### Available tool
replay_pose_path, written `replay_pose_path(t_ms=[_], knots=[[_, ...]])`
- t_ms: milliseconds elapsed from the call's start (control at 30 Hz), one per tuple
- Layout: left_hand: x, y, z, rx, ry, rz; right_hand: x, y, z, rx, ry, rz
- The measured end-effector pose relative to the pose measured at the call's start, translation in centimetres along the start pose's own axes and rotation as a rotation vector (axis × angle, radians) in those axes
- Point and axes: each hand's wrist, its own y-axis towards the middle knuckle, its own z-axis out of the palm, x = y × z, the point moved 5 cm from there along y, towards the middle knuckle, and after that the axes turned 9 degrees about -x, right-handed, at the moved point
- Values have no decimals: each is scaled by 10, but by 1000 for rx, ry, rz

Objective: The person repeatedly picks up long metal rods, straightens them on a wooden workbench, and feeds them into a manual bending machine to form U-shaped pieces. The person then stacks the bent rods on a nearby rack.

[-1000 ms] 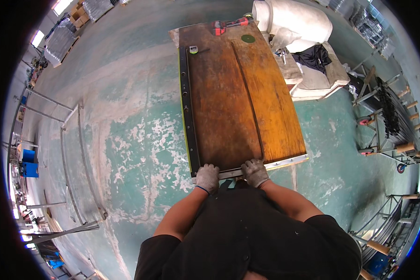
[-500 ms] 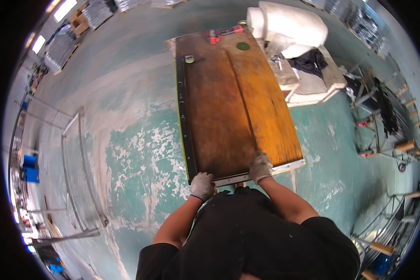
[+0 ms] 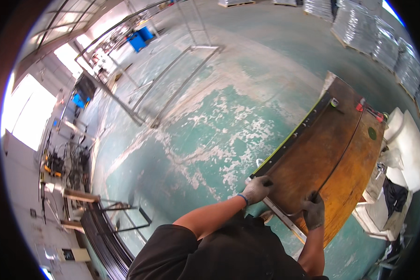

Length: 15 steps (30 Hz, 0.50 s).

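A worn brown-and-orange wooden tabletop (image 3: 308,154) slants away from me on the right. My left hand (image 3: 257,190), in a grey work glove, is at its near left corner with the fingers curled. Next to it runs a black strip with holes (image 3: 291,140) and a yellow-green outer edge. My right hand (image 3: 313,210), also gloved, has its fingers bent together over the near part of the top, close to the pale metal edge strip (image 3: 284,220). What either hand grips is too small to make out. A tape measure (image 3: 334,101) lies at the far end.
Red-and-black tools (image 3: 373,113) and a green disc (image 3: 372,133) lie on the far tabletop. Right of it stand a big white roll (image 3: 413,149) and a black cloth (image 3: 395,195). A metal frame (image 3: 179,81), blue bins (image 3: 137,41) and long black bars (image 3: 102,238) are leftward.
My view has swung left, so the tabletop now appears tilted on the right. My right hand has come off the near edge strip, and its fingers now point upward over the top.
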Motion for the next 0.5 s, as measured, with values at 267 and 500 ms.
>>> replay_pose_path(t_ms=[267,500], knots=[[-70,-82,-132,-68,-465,323,15,-106,201,614,-217,-6],[3,-222,-233,-290,-852,178,-92,-241,296,970,-948,-275]])
